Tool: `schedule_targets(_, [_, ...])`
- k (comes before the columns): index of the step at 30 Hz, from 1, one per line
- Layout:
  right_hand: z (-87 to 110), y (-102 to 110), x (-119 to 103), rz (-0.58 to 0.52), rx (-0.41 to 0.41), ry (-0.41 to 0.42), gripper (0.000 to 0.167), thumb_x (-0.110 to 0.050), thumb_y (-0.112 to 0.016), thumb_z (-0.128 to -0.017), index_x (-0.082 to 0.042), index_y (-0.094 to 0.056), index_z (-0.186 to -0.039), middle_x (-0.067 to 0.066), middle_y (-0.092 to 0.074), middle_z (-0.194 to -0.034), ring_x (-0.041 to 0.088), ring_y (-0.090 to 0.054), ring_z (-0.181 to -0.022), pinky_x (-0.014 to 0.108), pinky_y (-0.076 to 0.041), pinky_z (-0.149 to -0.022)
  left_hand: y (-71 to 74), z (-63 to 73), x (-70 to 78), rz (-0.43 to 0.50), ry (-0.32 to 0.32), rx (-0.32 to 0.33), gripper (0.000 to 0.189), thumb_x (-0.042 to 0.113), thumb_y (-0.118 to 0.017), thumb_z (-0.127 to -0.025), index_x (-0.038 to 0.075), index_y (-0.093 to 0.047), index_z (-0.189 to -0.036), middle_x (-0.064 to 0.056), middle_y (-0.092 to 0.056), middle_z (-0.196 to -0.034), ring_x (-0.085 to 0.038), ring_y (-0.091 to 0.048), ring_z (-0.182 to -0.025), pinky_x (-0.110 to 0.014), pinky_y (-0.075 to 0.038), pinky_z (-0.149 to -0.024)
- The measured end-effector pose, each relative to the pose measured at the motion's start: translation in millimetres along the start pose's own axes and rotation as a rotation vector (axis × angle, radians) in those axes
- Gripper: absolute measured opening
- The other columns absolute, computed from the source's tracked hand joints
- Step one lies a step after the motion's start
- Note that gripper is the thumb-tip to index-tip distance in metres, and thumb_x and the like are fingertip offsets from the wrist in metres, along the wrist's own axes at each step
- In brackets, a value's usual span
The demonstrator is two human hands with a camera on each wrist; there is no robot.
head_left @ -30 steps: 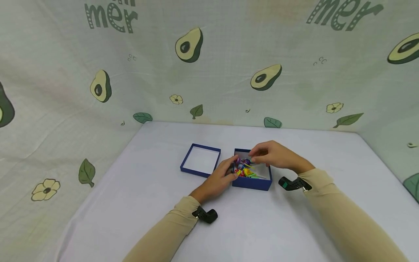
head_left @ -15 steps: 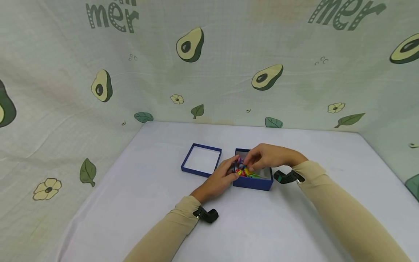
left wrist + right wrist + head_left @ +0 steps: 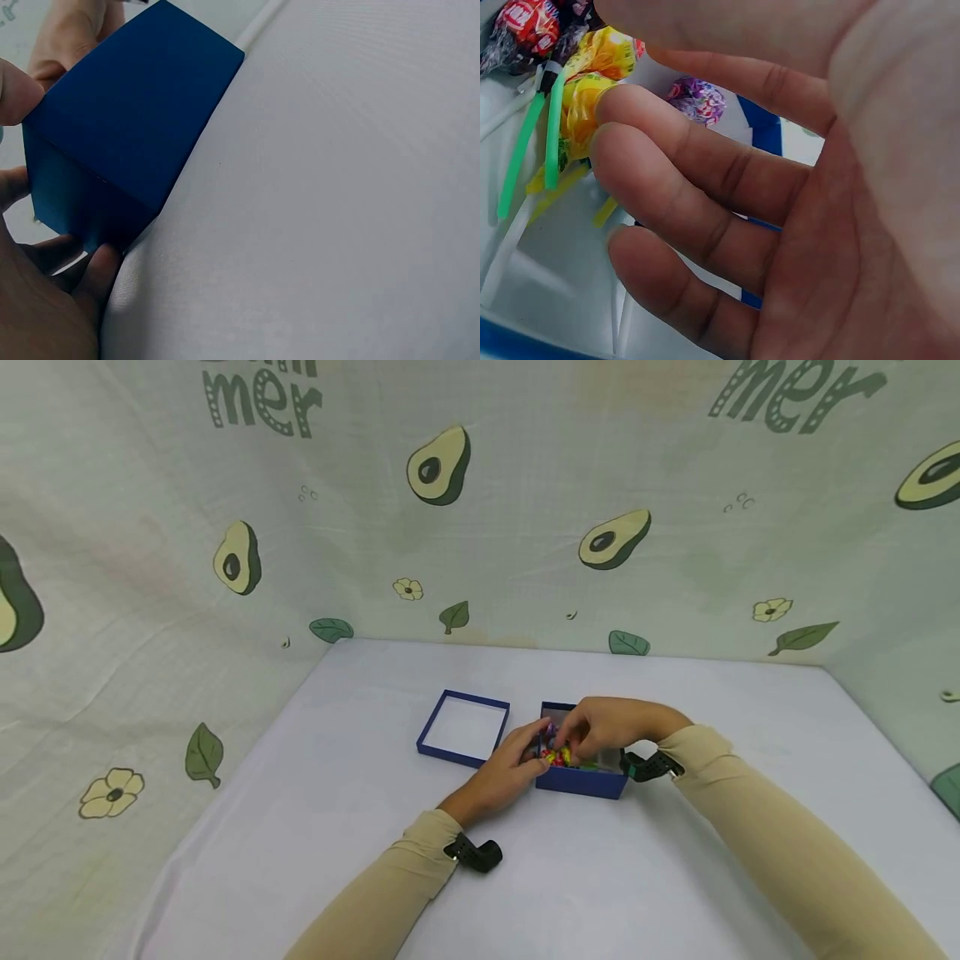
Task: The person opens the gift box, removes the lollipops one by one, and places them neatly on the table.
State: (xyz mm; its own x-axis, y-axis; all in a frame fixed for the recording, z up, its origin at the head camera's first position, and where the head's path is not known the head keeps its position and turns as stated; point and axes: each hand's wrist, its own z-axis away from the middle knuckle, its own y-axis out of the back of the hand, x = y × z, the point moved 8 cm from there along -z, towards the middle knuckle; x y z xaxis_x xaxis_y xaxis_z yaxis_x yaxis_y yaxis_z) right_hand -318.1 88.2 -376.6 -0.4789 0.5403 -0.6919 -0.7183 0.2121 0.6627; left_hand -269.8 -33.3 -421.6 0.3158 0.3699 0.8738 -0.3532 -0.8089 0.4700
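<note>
A blue box (image 3: 581, 782) with a light interior holds several lollipops (image 3: 555, 758) in shiny wrappers. My left hand (image 3: 498, 777) grips the box's left end, thumb at the front corner. In the left wrist view, its fingers (image 3: 101, 274) lie against the short side. My right hand (image 3: 611, 727) reaches down into the box, thumb and index finger bent together at the lollipops. In the right wrist view, a yellow-wrapped lollipop (image 3: 585, 101) with its stick lies by the fingertips, and a red one (image 3: 531, 26) beside it. The thumb partly hides the pinch.
A shallow blue-rimmed box lid (image 3: 462, 727) lies inside up, left of the box. Both lie on a white table (image 3: 570, 877). A cloth (image 3: 517, 543) printed with avocados hangs behind and to the sides. Black bands circle both wrists.
My right hand has moved left and down into the box, and its thumb and index finger have come together over the lollipops. The left hand keeps its place on the box.
</note>
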Motion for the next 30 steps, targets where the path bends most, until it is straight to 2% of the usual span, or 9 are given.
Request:
schedule_targets(6, [-3.1, -1.7, -0.9, 0.034, -0.011, -0.014, 0.024, -0.014, -0.079, -0.085, -0.01, -0.076, -0.109, 0.0, -0.068, -0.081, 0.012, -0.058, -0.07, 0.027, -0.049, -0.061, 0.7, 0.3, 1.1, 0.008, 0.001, -0.002, 0.066, 0.027, -0.05, -0.099, 0.024, -0.027, -0.16, -0.002, -0.027, -0.161, -0.017, -0.031, -0.143, -0.038, -0.032, -0.114])
schedule_targets(14, [-6.9, -5.6, 3.4, 0.042, -0.036, -0.046, 0.02, -0.014, -0.079, -0.084, -0.017, -0.079, -0.104, -0.001, -0.07, -0.084, 0.013, -0.059, -0.074, 0.031, -0.052, -0.068, -0.6, -1.0, -0.7, 0.001, -0.001, -0.008, 0.066, 0.028, -0.05, -0.098, 0.023, -0.027, -0.16, -0.001, -0.028, -0.16, -0.014, -0.031, -0.142, -0.038, -0.033, -0.114])
schedule_targets(17, [-7.6, -7.2, 5.8, 0.038, -0.037, -0.059, 0.018, -0.013, -0.078, -0.084, -0.019, -0.079, -0.101, -0.003, -0.069, -0.083, 0.012, -0.058, -0.073, 0.03, -0.051, -0.067, -1.7, -1.2, -2.3, 0.007, -0.001, -0.014, 0.066, 0.027, -0.051, -0.099, 0.025, -0.026, -0.16, 0.001, -0.027, -0.161, -0.014, -0.03, -0.142, -0.037, -0.033, -0.114])
schedule_targets(23, [-9.5, -7.8, 5.3, 0.059, -0.032, -0.068, 0.015, -0.013, -0.076, -0.084, -0.019, -0.08, -0.097, -0.004, -0.069, -0.084, 0.011, -0.057, -0.073, 0.029, -0.051, -0.067, -1.2, -1.8, -1.6, -0.01, -0.001, -0.012, 0.066, 0.029, -0.051, -0.098, 0.028, -0.026, -0.16, 0.001, -0.027, -0.161, -0.014, -0.031, -0.142, -0.037, -0.033, -0.113])
schedule_targets(30, [-12.0, -10.4, 5.0, 0.07, -0.044, -0.076, 0.015, -0.014, -0.075, -0.085, -0.019, -0.079, -0.098, -0.004, -0.068, -0.085, 0.012, -0.057, -0.075, 0.03, -0.051, -0.068, -0.2, -0.6, -2.4, 0.005, -0.003, -0.005, 0.066, 0.027, -0.051, -0.098, 0.025, -0.028, -0.16, -0.002, -0.028, -0.16, -0.016, -0.032, -0.142, -0.037, -0.033, -0.114])
